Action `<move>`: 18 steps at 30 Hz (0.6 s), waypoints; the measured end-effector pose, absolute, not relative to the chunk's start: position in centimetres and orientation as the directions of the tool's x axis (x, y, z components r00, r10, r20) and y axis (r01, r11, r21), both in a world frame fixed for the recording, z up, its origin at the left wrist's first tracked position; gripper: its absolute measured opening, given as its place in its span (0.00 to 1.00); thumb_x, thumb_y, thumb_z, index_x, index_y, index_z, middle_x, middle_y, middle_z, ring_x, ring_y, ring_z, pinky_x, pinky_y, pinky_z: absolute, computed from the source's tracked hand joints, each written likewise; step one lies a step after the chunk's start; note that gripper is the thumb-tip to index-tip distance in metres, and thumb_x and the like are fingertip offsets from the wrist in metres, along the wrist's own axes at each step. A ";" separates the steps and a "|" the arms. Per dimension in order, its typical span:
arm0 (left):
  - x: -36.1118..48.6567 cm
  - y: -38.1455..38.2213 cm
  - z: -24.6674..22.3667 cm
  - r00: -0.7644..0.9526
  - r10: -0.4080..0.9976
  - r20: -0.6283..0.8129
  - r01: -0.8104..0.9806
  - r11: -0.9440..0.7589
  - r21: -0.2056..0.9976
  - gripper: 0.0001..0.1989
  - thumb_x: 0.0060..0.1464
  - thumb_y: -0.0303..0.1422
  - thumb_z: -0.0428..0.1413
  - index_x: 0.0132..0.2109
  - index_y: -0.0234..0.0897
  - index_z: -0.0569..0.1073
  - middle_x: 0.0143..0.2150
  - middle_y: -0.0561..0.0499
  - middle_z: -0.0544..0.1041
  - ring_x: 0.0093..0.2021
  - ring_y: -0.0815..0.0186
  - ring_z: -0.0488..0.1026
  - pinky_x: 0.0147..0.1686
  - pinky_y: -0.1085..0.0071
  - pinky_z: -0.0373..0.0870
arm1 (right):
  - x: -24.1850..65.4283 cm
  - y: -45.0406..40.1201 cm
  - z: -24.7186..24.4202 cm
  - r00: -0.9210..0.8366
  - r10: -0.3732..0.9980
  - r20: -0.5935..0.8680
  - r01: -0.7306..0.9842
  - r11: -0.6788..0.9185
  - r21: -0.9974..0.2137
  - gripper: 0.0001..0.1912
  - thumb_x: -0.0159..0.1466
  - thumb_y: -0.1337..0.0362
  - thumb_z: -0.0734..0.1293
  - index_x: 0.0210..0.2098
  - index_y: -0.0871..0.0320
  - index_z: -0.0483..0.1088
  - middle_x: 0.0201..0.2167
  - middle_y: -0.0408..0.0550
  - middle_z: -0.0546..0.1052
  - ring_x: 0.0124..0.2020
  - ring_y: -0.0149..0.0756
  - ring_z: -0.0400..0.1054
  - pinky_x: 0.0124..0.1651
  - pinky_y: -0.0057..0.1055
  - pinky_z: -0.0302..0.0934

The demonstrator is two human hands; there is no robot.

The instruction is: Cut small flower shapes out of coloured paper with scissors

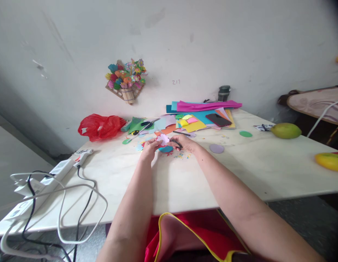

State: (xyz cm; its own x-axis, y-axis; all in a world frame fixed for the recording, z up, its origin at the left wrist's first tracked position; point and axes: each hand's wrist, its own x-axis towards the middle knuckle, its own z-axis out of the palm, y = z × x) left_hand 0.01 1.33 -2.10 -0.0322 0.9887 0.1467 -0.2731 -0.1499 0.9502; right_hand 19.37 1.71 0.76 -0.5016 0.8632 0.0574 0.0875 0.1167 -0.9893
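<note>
My left hand is closed on a lilac paper flower with a scalloped edge and red paper behind it. My right hand is wrapped round black-handled scissors, their blades pointing toward the flower; whether they touch its edge is too small to tell. Under the hands a blue paper circle lies among small paper scraps. A dark pen rests just beyond my right hand. To the right of it, a lilac paper circle lies flat on the white table.
Behind are stacked coloured sheets, a phone and magenta paper. A red plastic bag and second scissors lie left. Power strips with loose cables occupy the left edge; a green mango and yellow fruit lie right.
</note>
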 end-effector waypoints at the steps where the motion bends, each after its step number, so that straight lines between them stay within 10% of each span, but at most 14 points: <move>1: 0.0 1.3 -2.1 -0.031 0.988 0.148 -0.275 -0.151 0.949 0.14 0.31 0.36 0.71 0.22 0.34 0.75 0.24 0.50 0.77 0.27 0.67 0.74 0.36 0.69 0.71 | 19.4 1.7 0.7 -0.502 0.863 0.059 0.086 0.118 -0.989 0.13 0.52 0.60 0.76 0.27 0.62 0.71 0.15 0.37 0.67 0.13 0.21 0.56 0.16 0.21 0.47; 18: 0.6 0.6 -1.7 0.154 0.978 0.140 -0.175 -0.112 0.978 0.12 0.32 0.35 0.71 0.22 0.34 0.77 0.23 0.50 0.77 0.24 0.69 0.70 0.31 0.71 0.66 | 19.5 3.6 -0.5 -0.370 0.917 0.147 -0.099 0.118 -0.988 0.15 0.49 0.70 0.76 0.35 0.60 0.72 0.20 0.37 0.73 0.20 0.27 0.66 0.24 0.23 0.60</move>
State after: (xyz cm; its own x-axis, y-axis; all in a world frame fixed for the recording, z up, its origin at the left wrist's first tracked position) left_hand 0.55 0.61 -1.70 0.1543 0.9781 0.1396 -0.1750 -0.1120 0.9782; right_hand 19.48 3.56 -0.53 -0.3699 0.9174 0.1468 -0.0993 0.1181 -0.9880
